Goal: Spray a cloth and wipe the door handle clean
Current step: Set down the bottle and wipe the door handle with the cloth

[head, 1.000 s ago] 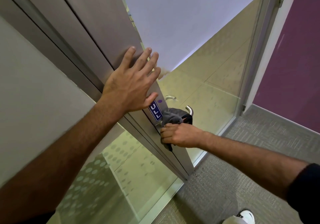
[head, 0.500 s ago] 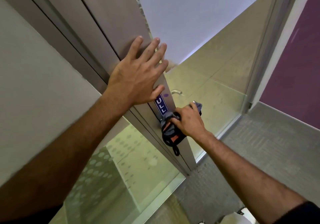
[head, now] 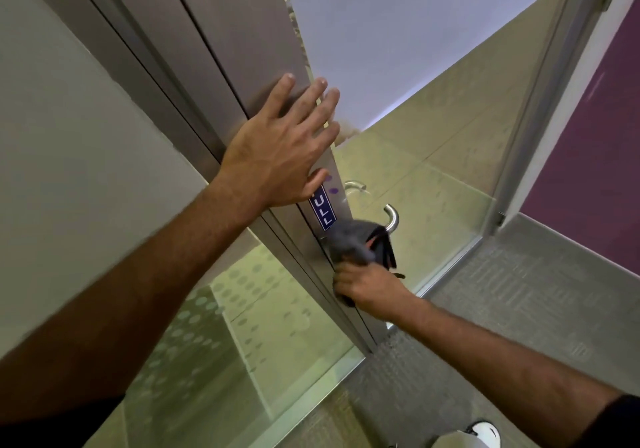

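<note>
Your left hand (head: 277, 157) lies flat and open on the door (head: 249, 32) while your right hand (head: 367, 286) bunches the soft, limp cloth (head: 353, 243) over the rigid, slick metal handle (head: 391, 219); keep gripping its gathered folds.

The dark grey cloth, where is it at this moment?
In the head view, the dark grey cloth is near the centre, draped over the curved metal door handle, just below the blue PULL sticker; the right hand grips its lower part.

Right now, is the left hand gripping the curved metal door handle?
No, the left hand lies flat on the grey door frame, above the curved metal door handle.
</note>
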